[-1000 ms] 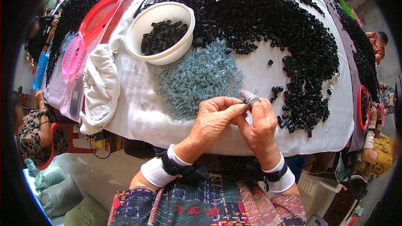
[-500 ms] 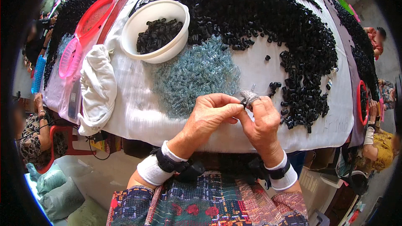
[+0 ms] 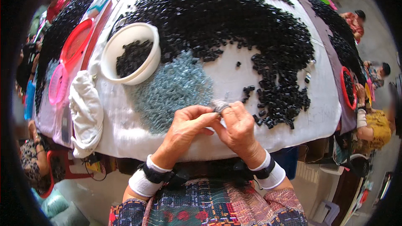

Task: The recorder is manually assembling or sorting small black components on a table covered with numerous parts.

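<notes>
My left hand [image 3: 183,129] and my right hand [image 3: 238,130] meet fingertip to fingertip above the near part of a white cloth. Both are closed in a pinch on a small black plastic piece [image 3: 218,112], mostly hidden by the fingers. A greyish wrap [image 3: 220,105] covers a fingertip of my right hand. Just beyond my left hand lies a heap of small bluish coil springs [image 3: 171,94]. Past my right hand, a few loose black pieces [image 3: 248,93] lie beside a big pile of similar black pieces [image 3: 280,88].
A white bowl [image 3: 154,58] partly filled with black pieces stands left of the springs. A crumpled white cloth [image 3: 86,113] lies at the left edge, near pink [image 3: 57,84] and red [image 3: 77,39] baskets. Other people sit at both sides; a red basket [image 3: 349,88] stands far right.
The whole view has shifted, so the table and its contents appear further left and lower. My hands stay pinched together at about the same spot over the cloth; the black piece shows less.
</notes>
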`<act>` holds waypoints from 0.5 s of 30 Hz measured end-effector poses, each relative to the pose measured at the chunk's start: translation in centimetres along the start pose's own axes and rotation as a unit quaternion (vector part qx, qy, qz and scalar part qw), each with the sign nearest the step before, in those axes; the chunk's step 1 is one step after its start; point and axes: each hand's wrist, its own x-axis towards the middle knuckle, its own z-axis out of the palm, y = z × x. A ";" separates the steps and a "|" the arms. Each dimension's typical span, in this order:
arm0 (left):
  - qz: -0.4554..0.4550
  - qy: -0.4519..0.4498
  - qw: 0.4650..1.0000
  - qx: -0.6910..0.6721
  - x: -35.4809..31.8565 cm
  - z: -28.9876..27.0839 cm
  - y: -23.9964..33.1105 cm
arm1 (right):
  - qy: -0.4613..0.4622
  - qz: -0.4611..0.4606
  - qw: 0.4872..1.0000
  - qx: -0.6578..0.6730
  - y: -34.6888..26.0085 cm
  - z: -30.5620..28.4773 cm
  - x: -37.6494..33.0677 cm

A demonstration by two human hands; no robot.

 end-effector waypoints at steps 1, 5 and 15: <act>-0.004 -0.001 1.000 -0.010 0.0 -0.1 -0.1 | -0.002 0.004 1.000 0.008 -0.1 -0.1 0.1; 0.002 -0.022 1.000 0.004 0.2 -0.5 -0.5 | -0.012 0.013 1.000 0.010 -0.3 -0.2 -0.2; 0.068 0.010 0.997 -0.039 -0.3 -0.4 2.0 | 0.208 0.162 0.963 -0.057 3.1 -6.0 0.9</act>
